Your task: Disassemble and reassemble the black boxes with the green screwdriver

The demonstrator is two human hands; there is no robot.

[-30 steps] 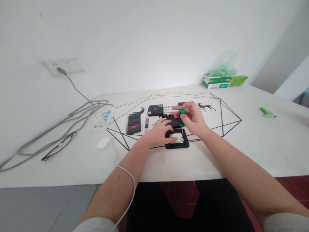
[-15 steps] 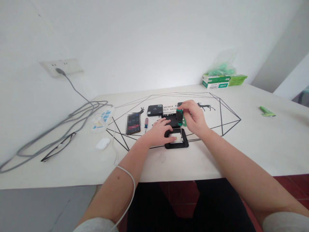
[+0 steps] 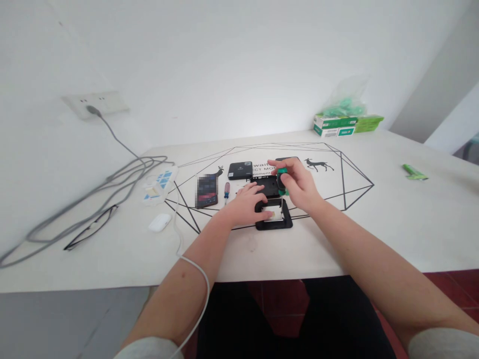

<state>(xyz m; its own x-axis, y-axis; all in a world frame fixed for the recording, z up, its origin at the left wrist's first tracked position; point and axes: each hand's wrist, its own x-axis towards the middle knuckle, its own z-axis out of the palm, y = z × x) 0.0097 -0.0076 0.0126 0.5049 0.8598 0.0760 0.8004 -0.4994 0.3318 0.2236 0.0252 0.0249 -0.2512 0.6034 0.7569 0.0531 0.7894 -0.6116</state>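
My right hand (image 3: 300,185) is wrapped round the green and black handle of a screwdriver (image 3: 281,180). Its shaft points down to the right side of a silver plate-like part (image 3: 275,214) inside an open black case (image 3: 286,224). My left hand (image 3: 247,205) lies with its fingers spread, the thumb resting on the silver part and the other fingers near a black cover piece (image 3: 267,187) behind. The screwdriver's tip is too small to make out clearly. A second screwdriver (image 3: 226,190), with a red and blue handle, lies left of my left hand.
A phone (image 3: 206,191) and a closed black box-like device (image 3: 240,170) lie behind to the left. Further left are a power strip (image 3: 160,185), a white case (image 3: 159,222), glasses (image 3: 92,227) and looped grey cable (image 3: 108,184). Green boxes (image 3: 335,124) stand back right; a green wrapper (image 3: 414,172) lies right.
My right hand has shifted its fingers on the screwdriver, with the forefinger now stretched out to the left. The handle leans differently. My left hand has stayed in place.
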